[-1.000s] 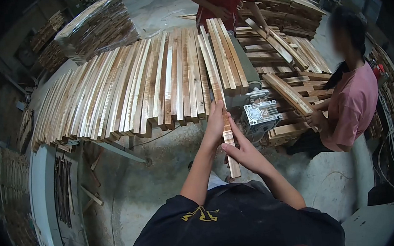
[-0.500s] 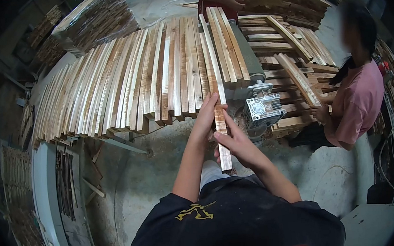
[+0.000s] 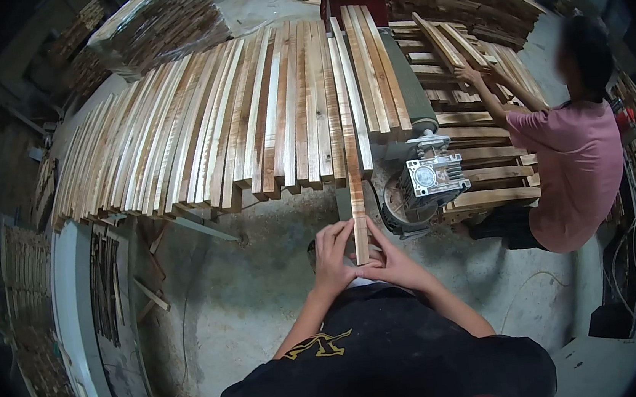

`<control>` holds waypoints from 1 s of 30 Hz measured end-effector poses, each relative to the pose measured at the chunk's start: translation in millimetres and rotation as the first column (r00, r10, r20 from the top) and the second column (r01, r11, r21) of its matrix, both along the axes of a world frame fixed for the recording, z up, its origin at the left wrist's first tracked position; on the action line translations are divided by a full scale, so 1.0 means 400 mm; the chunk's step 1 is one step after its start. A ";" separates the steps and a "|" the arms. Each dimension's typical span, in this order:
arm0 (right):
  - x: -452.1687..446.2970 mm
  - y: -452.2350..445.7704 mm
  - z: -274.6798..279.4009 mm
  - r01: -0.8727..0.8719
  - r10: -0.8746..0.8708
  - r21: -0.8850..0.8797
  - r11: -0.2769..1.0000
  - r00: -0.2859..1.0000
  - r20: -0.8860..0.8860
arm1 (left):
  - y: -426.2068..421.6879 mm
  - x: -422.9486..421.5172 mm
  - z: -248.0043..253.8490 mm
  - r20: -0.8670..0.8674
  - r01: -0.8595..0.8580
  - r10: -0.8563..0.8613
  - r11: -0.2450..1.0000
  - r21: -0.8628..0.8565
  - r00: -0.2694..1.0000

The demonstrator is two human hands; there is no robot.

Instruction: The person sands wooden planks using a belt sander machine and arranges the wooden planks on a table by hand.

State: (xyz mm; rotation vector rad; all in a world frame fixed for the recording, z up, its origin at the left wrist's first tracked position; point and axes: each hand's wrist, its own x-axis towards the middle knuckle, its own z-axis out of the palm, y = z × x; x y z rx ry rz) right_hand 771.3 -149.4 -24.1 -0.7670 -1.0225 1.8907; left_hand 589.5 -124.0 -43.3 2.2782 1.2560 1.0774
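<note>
A long, narrow wooden strip (image 3: pixel 357 202) points away from my body, its near end between my two hands. My left hand (image 3: pixel 333 254) grips it from the left side, fingers bent against the wood. From the right, my right hand (image 3: pixel 391 262) closes round the same end, with the thumbs low and near each other. The strip's far part lies among a long row of similar wooden strips (image 3: pixel 249 121), set side by side. Just right of it, a few more strips (image 3: pixel 375 78) rest on a green conveyor belt (image 3: pixel 408 75).
A motor gearbox (image 3: pixel 434 176) juts out below the belt's end. On the right, a co-worker in a pink shirt (image 3: pixel 571 166) handles strips over a wood stack (image 3: pixel 484 133). Another person in red (image 3: pixel 349 0) stands beyond the belt. A wrapped stack (image 3: pixel 164 33) stands far left.
Both hands have slid toward my body to the strip's near end. The pink-shirted co-worker has reached farther over the stack, and the strip that person held has moved away from them.
</note>
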 end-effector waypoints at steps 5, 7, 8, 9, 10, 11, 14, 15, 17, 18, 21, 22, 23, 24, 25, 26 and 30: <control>0.013 0.134 -0.020 0.089 -0.141 0.219 0.972 0.961 0.239 | 0.144 0.005 0.082 -0.158 -0.100 0.159 0.940 0.328 0.975; 0.012 0.205 0.013 0.205 -0.245 0.175 0.963 0.936 0.254 | 0.233 0.020 0.123 -0.307 -0.083 0.211 0.921 0.381 0.928; 0.010 0.235 -0.003 0.263 -0.317 0.202 0.943 0.897 0.310 | 0.273 0.020 0.134 -0.377 -0.057 0.203 0.930 0.363 0.904; 0.010 0.265 -0.019 0.319 -0.388 0.238 0.917 0.849 0.359 | 0.313 0.018 0.143 -0.443 -0.033 0.196 0.936 0.349 0.875; 0.024 0.267 0.037 0.267 -0.344 0.220 0.938 0.772 0.534 | 0.348 0.020 0.141 -0.443 -0.016 0.181 0.936 0.351 0.878; 0.034 0.274 0.028 0.287 -0.379 0.247 0.925 0.716 0.586 | 0.366 0.022 0.135 -0.446 -0.016 0.186 0.934 0.358 0.876; 0.041 0.306 -0.010 0.480 -0.516 0.214 0.851 0.686 0.513 | 0.396 0.033 0.130 -0.466 -0.031 0.130 0.976 0.215 0.875; 0.033 0.325 -0.022 0.521 -0.521 0.145 0.841 0.710 0.474 | 0.398 0.032 0.123 -0.467 -0.018 0.121 0.975 0.220 0.876; 0.019 0.379 -0.095 0.547 -0.546 0.106 0.831 0.763 0.346 | 0.399 0.023 0.108 -0.511 0.004 0.110 0.976 0.217 0.852; 0.008 0.389 -0.086 0.546 -0.559 0.133 0.827 0.778 0.286 | 0.395 0.022 0.124 -0.574 0.010 0.060 0.993 0.119 0.817; 0.006 0.376 -0.058 0.522 -0.544 0.154 0.839 0.811 0.216 | 0.398 0.017 0.132 -0.617 0.055 0.018 0.994 0.098 0.786; 0.006 0.370 -0.054 0.486 -0.509 0.153 0.860 0.835 0.209 | 0.399 0.017 0.135 -0.625 0.062 0.017 0.993 0.103 0.780; 0.020 0.363 -0.076 0.419 -0.433 0.107 0.902 0.876 0.213 | 0.399 0.018 0.136 -0.629 0.064 0.010 0.993 0.095 0.777; 0.034 0.356 -0.054 0.387 -0.409 0.131 0.913 0.862 0.301 | 0.402 0.017 0.130 -0.651 0.062 0.026 0.992 0.111 0.759; 0.049 0.345 -0.022 0.354 -0.383 0.147 0.924 0.836 0.392 | 0.404 0.019 0.128 -0.669 0.062 0.036 0.991 0.122 0.742; 0.070 0.360 -0.008 0.345 -0.463 0.310 0.886 0.705 0.537 | 0.406 0.021 0.125 -0.669 0.069 0.030 0.990 0.120 0.743; 0.122 0.524 0.088 0.180 -0.831 0.831 0.526 -0.098 0.547 | 0.397 0.023 0.133 -0.658 0.049 0.040 0.992 0.117 0.752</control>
